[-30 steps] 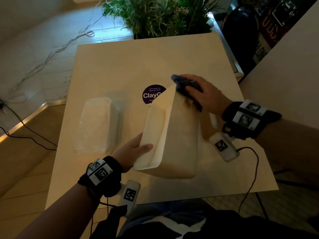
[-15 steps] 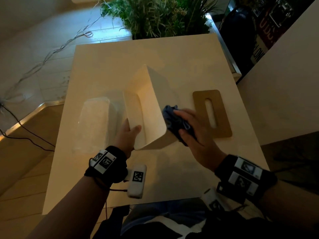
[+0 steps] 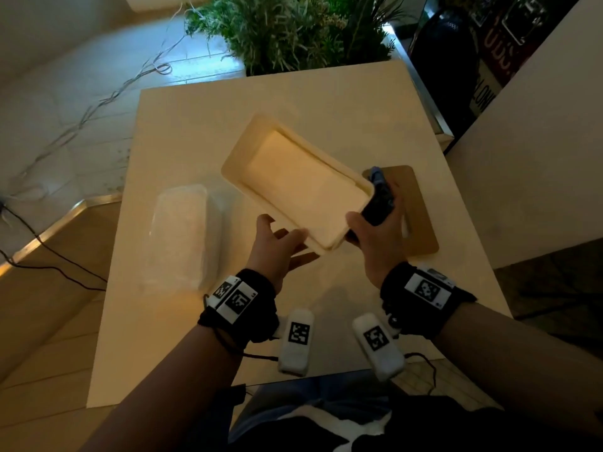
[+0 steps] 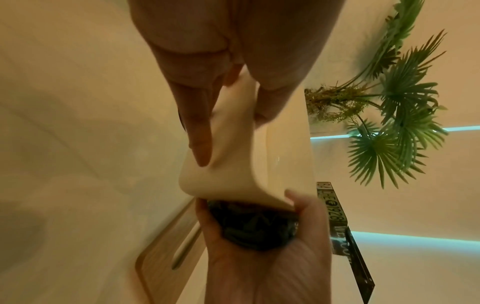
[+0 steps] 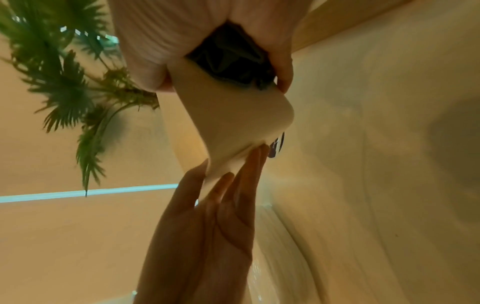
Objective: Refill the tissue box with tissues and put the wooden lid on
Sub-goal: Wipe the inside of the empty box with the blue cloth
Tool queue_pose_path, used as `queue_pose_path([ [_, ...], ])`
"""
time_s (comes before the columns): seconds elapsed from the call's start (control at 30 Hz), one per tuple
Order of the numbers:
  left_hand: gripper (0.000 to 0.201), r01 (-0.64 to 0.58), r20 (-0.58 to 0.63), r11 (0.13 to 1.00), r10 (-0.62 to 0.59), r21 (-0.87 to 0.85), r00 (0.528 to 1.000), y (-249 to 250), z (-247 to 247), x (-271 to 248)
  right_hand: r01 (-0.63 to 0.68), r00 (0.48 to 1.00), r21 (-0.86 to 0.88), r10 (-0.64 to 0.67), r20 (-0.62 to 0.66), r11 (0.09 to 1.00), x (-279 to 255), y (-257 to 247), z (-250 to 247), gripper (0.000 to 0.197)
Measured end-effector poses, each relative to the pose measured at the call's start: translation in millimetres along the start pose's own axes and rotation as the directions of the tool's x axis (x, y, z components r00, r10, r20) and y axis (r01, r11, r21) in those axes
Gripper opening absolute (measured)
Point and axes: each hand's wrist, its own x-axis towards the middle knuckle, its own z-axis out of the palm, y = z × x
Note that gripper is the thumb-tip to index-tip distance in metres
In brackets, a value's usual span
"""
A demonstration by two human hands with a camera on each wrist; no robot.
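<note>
The white tissue box (image 3: 303, 187) is held just above the table (image 3: 326, 106), opening up and empty inside. My left hand (image 3: 284, 238) props its near-left corner from below with straight fingers (image 5: 244, 166); the thumb lies beside the wall. My right hand (image 3: 375, 230) grips the near-right corner with a dark blue cloth (image 3: 380, 197) bunched in its palm. The wooden lid (image 3: 421, 216) with its slot lies flat on the table under my right hand. The wrapped pack of tissues (image 3: 182, 236) lies left of the box. The box's corner (image 4: 221, 164) and the cloth (image 4: 249, 224) fill the left wrist view.
A green plant (image 3: 293, 31) stands past the table's far edge. A pale wall (image 3: 538, 141) rises close on the right. Cables (image 3: 98, 102) run over the floor on the left.
The box has turned from lying on its side to opening upward. My right hand with the cloth moved from the box's side wall to its near-right corner. My left fingers have straightened under it.
</note>
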Motion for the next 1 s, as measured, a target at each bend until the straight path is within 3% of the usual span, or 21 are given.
queue_pose_path([
  [0.1,0.054,0.065,-0.006,0.998,-0.065,-0.025,0.998,3.2,-18.5,4.4,-0.115,0.992,0.038,0.113,0.050,0.993,13.2,-2.9,-20.3,0.068],
  [0.17,0.076,0.061,-0.078,0.998,-0.061,-0.013,0.995,11.4,-40.2,10.0,-0.110,0.985,-0.045,0.115,0.130,0.993,20.9,-10.5,-35.4,0.067],
  [0.23,0.098,0.042,-0.066,0.998,-0.039,0.051,0.997,21.9,-63.6,12.6,-0.099,0.970,-0.101,0.119,0.211,0.990,26.0,-23.4,-46.2,0.064],
  [0.33,0.095,0.051,0.142,0.982,-0.078,0.180,0.987,36.1,-81.2,5.8,-0.086,0.937,-0.154,0.132,0.324,0.984,33.7,-43.2,-53.0,0.049],
  [0.4,0.091,0.048,0.236,0.974,-0.102,0.223,0.966,41.1,-83.9,0.8,-0.118,0.934,-0.180,0.170,0.313,0.977,41.6,-49.7,-53.6,0.044],
  [0.57,0.130,-0.086,0.398,0.965,-0.021,0.249,0.917,49.7,-88.2,-1.4,-0.163,0.892,-0.250,0.250,0.377,0.955,54.6,-69.6,-51.9,0.046],
  [0.63,0.128,-0.098,0.437,0.963,-0.022,0.250,0.899,47.5,-83.8,-6.6,-0.133,0.876,-0.292,0.250,0.412,0.947,57.3,-76.8,-51.9,0.038],
  [0.7,0.118,-0.057,0.410,0.976,-0.036,0.211,0.911,40.1,-79.4,-11.2,-0.121,0.866,-0.304,0.250,0.434,0.945,60.6,-75.7,-53.4,0.036],
  [0.8,0.123,0.076,0.287,0.992,-0.102,0.100,0.952,22.8,-75.8,-8.6,-0.229,0.823,-0.179,0.288,0.490,0.957,58.0,-67.0,-53.7,0.042],
  [0.87,0.114,0.225,0.239,0.974,-0.215,-0.014,0.947,14.2,-75.3,-6.4,-0.283,0.869,-0.031,0.270,0.415,0.959,57.3,-57.5,-53.0,0.046],
  [0.9,0.112,0.290,0.242,0.954,-0.264,-0.077,0.934,11.9,-74.9,-6.2,-0.235,0.904,-0.028,0.229,0.360,0.972,56.9,-52.6,-51.7,0.039],
  [0.97,0.117,0.369,0.277,0.911,-0.312,-0.182,0.909,8.9,-73.4,-7.7,0.025,0.959,-0.220,0.039,0.280,0.975,46.0,-48.0,-45.0,0.026],
  [1.0,0.115,0.376,0.293,0.899,-0.306,-0.223,0.906,6.7,-72.7,-8.5,0.152,0.967,-0.306,-0.078,0.242,0.940,39.7,-43.5,-42.3,0.029],
])
